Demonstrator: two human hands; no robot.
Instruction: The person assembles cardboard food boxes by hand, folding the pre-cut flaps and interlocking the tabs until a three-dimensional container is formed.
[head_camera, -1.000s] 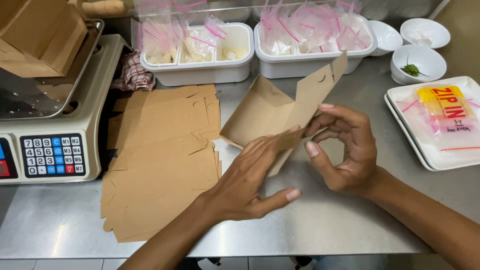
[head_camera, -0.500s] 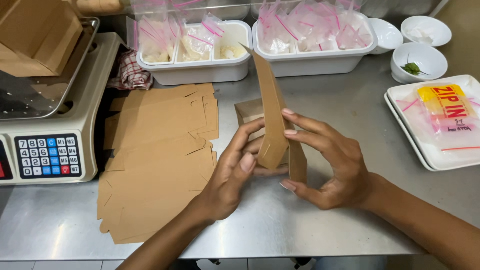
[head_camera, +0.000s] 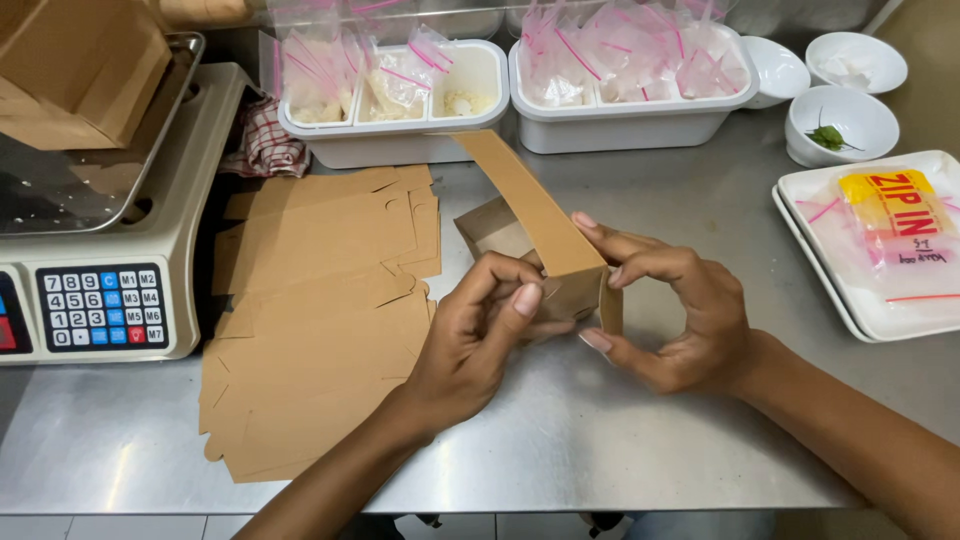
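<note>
A small brown cardboard box (head_camera: 535, 215), half folded, is held over the steel counter (head_camera: 600, 440) between both hands. My left hand (head_camera: 475, 335) grips its near left side with the thumb pressed on a flap. My right hand (head_camera: 675, 310) curls around its right end, fingers on the long top flap and a small side flap. The long flap slants up and away toward the tubs. To the left lies a loose stack of flat brown box blanks (head_camera: 315, 310).
A weighing scale (head_camera: 100, 230) with a keypad stands at far left, a brown box on its pan. Two white tubs (head_camera: 400, 140) (head_camera: 630, 120) of small zip bags sit at the back. White bowls (head_camera: 850, 120) and a tray (head_camera: 830, 270) with a zip-bag pack are at right.
The box has been turned and folded further: the flap that stood upright now slants back, and both hands have closed in on the near end.
</note>
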